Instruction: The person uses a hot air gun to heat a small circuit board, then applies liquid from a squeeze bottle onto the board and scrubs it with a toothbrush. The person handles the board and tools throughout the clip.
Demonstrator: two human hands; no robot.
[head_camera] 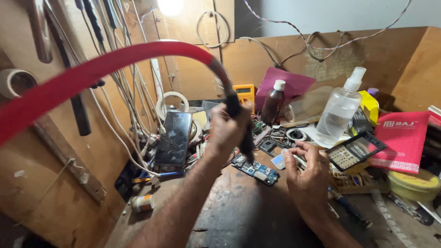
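My left hand [226, 130] grips the black handle of a tool [239, 124] whose thick red hose [115, 62] arcs up and away to the left. Its dark tip points down at a small blue circuit board [255, 169] lying on the worn bench [239, 211]. My right hand [307, 171] hovers just right of the board, fingers curled around a small pale part [278, 161] pinched between thumb and fingertips.
A black phone [173, 138] leans among cables at left. A brown bottle [273, 102], a clear spray bottle [339, 109], a calculator [354, 150], a red booklet [401, 138] and a yellow tin [415, 183] crowd the right. Wires hang on the wooden back wall.
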